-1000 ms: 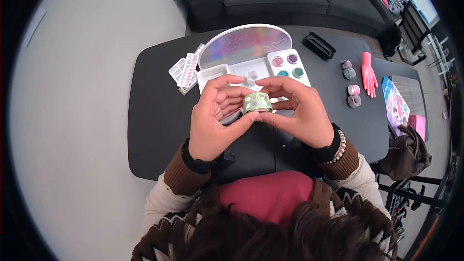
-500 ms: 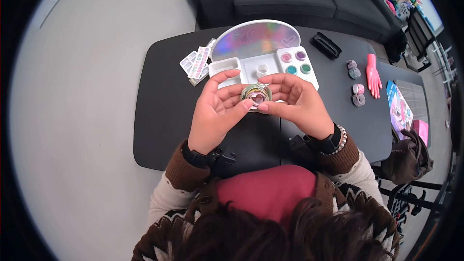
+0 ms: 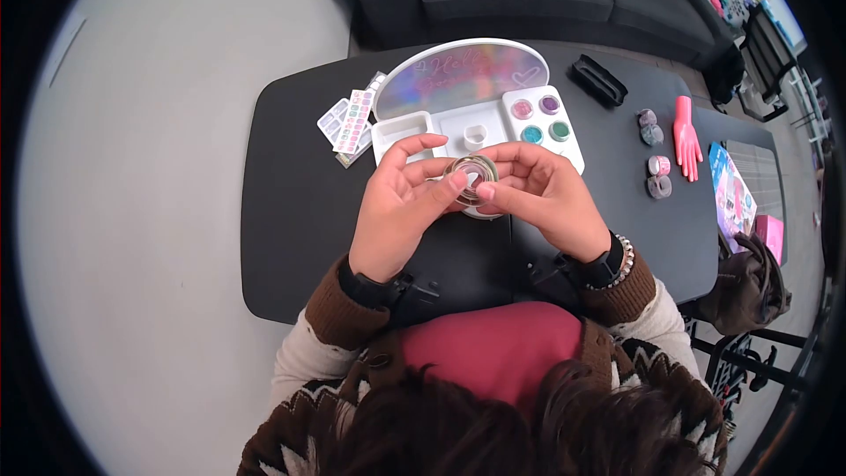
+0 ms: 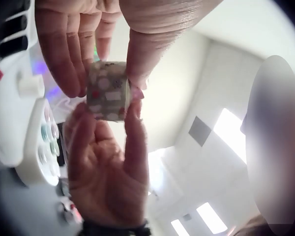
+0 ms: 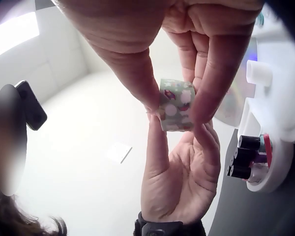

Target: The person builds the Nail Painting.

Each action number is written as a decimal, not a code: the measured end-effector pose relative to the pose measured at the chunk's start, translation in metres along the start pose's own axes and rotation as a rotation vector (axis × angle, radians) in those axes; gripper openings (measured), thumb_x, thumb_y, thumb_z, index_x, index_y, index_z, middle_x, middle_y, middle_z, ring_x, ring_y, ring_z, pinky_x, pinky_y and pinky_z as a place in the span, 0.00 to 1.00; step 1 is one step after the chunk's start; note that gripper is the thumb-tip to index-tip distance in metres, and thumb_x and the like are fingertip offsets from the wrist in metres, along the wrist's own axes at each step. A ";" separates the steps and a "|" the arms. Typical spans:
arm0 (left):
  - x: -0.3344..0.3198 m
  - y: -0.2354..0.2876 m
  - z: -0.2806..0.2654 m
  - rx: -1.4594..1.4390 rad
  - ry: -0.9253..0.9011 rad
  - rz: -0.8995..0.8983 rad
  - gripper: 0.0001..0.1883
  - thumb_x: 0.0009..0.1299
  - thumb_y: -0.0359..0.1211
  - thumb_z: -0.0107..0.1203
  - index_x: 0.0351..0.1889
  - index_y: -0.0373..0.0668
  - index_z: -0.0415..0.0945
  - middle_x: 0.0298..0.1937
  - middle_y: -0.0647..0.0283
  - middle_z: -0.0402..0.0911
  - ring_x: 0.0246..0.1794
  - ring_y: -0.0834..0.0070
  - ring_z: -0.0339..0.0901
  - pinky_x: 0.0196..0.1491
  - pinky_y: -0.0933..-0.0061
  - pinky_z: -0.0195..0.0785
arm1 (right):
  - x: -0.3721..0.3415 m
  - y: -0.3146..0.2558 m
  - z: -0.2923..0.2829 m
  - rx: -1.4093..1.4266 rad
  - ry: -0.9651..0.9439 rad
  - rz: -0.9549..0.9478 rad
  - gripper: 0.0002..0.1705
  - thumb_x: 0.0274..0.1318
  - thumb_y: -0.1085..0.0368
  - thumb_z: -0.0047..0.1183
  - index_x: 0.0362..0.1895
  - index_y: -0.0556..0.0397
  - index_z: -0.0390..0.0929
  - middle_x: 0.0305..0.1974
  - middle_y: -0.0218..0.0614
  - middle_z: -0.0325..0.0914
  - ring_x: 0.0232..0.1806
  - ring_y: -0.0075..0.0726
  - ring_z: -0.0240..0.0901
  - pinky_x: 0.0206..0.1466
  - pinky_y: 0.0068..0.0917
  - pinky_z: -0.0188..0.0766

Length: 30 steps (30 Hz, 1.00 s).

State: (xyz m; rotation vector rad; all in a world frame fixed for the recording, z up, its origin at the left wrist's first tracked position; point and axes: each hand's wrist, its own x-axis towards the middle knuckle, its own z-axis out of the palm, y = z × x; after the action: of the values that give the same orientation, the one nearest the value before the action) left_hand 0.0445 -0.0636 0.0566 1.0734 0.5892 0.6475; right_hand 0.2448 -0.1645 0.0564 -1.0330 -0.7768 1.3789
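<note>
A green patterned roll (image 3: 474,174), like a roll of tape, is held between both hands above the front of the white tray set. My left hand (image 3: 398,203) pinches its left side between thumb and fingers, and my right hand (image 3: 548,198) pinches the right side. Its round open end faces up toward the head view. In the left wrist view the roll (image 4: 108,91) shows its printed side, gripped at both ends. In the right wrist view pale and red shapes show on the green roll (image 5: 177,104).
The white tray (image 3: 565,144) holds several glitter pots and backs onto a shiny arched panel (image 3: 458,78). Sticker sheets (image 3: 354,122) lie left. To the right are a black case (image 3: 598,80), small jars (image 3: 659,187) and a pink hand model (image 3: 686,141).
The roll has tilted from showing its printed side to showing its round end in the head view. Both hands keep their hold on it.
</note>
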 end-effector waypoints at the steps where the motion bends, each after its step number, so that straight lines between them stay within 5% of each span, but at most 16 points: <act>1: 0.000 -0.002 0.001 0.043 0.009 0.080 0.28 0.77 0.32 0.72 0.71 0.37 0.72 0.62 0.47 0.87 0.63 0.64 0.86 0.64 0.63 0.80 | 0.000 0.001 -0.002 -0.004 0.002 -0.005 0.25 0.71 0.71 0.68 0.67 0.67 0.77 0.53 0.39 0.88 0.53 0.27 0.88 0.59 0.26 0.87; 2: 0.001 0.001 -0.002 0.044 0.006 0.075 0.28 0.77 0.32 0.72 0.71 0.37 0.72 0.62 0.47 0.87 0.63 0.64 0.86 0.64 0.63 0.80 | 0.000 0.002 -0.003 -0.007 0.004 -0.011 0.25 0.71 0.71 0.68 0.67 0.66 0.77 0.53 0.39 0.88 0.52 0.27 0.88 0.59 0.26 0.87; 4: 0.004 0.011 -0.010 0.843 -0.003 0.640 0.17 0.73 0.31 0.73 0.57 0.40 0.85 0.66 0.53 0.86 0.68 0.61 0.82 0.70 0.56 0.76 | -0.001 0.001 -0.004 -0.001 0.007 -0.015 0.25 0.71 0.71 0.68 0.68 0.66 0.77 0.53 0.39 0.88 0.52 0.27 0.88 0.59 0.26 0.87; 5: 0.004 0.017 -0.009 0.844 -0.005 0.639 0.17 0.73 0.31 0.73 0.57 0.40 0.85 0.66 0.53 0.86 0.68 0.61 0.82 0.70 0.56 0.76 | -0.001 0.001 -0.004 0.004 0.006 -0.019 0.26 0.71 0.71 0.67 0.68 0.66 0.77 0.53 0.39 0.88 0.52 0.27 0.88 0.59 0.26 0.86; 7: 0.003 0.030 -0.003 1.203 -0.036 0.871 0.07 0.66 0.32 0.77 0.40 0.45 0.92 0.67 0.56 0.87 0.73 0.53 0.79 0.74 0.52 0.69 | -0.002 -0.001 -0.007 -0.024 -0.012 -0.034 0.26 0.71 0.71 0.67 0.68 0.67 0.78 0.53 0.38 0.88 0.53 0.26 0.87 0.59 0.26 0.86; 15: 0.002 0.029 0.006 1.268 -0.031 0.843 0.07 0.62 0.30 0.76 0.38 0.49 0.93 0.70 0.56 0.87 0.75 0.52 0.77 0.75 0.53 0.66 | -0.005 0.006 -0.009 -0.128 0.004 -0.137 0.26 0.67 0.76 0.67 0.67 0.68 0.80 0.57 0.39 0.87 0.56 0.25 0.84 0.61 0.26 0.85; 21: 0.003 0.016 0.015 1.326 0.040 0.920 0.06 0.63 0.30 0.76 0.37 0.46 0.90 0.65 0.59 0.90 0.72 0.55 0.80 0.72 0.54 0.66 | -0.010 0.003 -0.010 -0.122 0.033 -0.114 0.27 0.66 0.79 0.65 0.68 0.69 0.79 0.59 0.40 0.86 0.58 0.27 0.82 0.62 0.27 0.86; 30: 0.001 0.004 0.020 1.211 0.090 0.792 0.05 0.66 0.29 0.75 0.38 0.46 0.90 0.56 0.62 0.94 0.65 0.60 0.87 0.75 0.51 0.64 | -0.014 -0.003 -0.010 -0.164 0.060 -0.125 0.27 0.66 0.78 0.66 0.68 0.70 0.79 0.59 0.41 0.87 0.56 0.26 0.84 0.61 0.27 0.87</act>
State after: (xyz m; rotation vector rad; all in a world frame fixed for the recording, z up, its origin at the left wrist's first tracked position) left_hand 0.0589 -0.0734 0.0676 2.4907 0.6236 1.0493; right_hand 0.2542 -0.1790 0.0574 -1.1289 -0.9061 1.1877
